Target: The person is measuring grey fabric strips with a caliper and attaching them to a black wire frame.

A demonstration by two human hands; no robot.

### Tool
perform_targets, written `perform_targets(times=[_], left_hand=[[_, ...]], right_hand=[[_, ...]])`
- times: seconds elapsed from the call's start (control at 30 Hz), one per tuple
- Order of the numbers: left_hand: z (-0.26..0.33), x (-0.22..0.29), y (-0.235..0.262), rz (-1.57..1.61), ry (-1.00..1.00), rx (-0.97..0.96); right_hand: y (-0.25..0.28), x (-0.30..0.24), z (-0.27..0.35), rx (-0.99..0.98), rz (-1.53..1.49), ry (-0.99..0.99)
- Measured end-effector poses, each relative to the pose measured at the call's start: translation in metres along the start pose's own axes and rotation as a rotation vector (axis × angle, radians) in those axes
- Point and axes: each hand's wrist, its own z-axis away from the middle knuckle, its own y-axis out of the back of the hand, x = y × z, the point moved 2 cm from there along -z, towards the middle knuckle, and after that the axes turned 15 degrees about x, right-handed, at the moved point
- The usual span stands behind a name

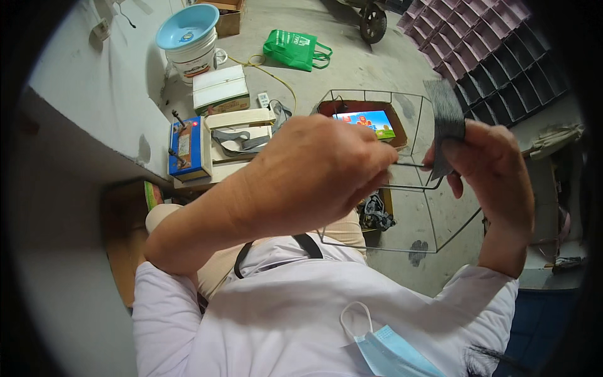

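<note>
My left hand (333, 163) reaches across the middle, closed on a thin dark wire frame (411, 188) with a many-sided outline. The frame hangs in the air in front of my lap, its far loop stretching away over the floor. My right hand (493, 163) pinches a flat grey woven strip (447, 103) between thumb and fingers. The strip stands upright at the frame's right end, its top edge free. Its lower part lies against the bent wire; whether it wraps around the wire, I cannot tell.
On a cream stand to the left sit a blue box (188, 147) with metal posts and a loose grey strap (239, 141). Beyond are a white carton (220, 88), a blue basin (188, 26) and a green bag (295, 49). Pink and black compartment racks (496, 66) stand far right.
</note>
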Motion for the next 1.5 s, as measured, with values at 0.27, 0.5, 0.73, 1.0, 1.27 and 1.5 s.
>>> perform_targets(times=[0.27, 0.5, 0.73, 1.0, 1.27, 1.5], left_hand=[[-0.022, -0.011, 0.036, 0.398, 0.230, 0.001], [0.003, -0.024, 0.024, 0.715, 0.577, -0.238], [0.021, -0.037, 0.010, 0.789, 0.815, -0.075], [0.028, -0.048, -0.006, 0.962, 0.760, -0.143], [0.017, -0.061, -0.015, 0.951, 0.932, -0.198], [0.010, -0.082, -0.026, 1.082, 0.981, -0.278]], right_hand=[[0.015, -0.047, -0.025, -0.070, 0.073, -0.063], [0.006, -0.023, -0.060, -0.351, 0.254, -0.079], [-0.025, -0.013, -0.044, -0.535, 0.257, -0.258], [-0.028, -0.011, -0.045, -0.671, 0.301, -0.151], [-0.006, 0.017, -0.054, -0.482, 0.121, -0.285], [0.009, 0.023, -0.061, -0.425, 0.272, -0.276]])
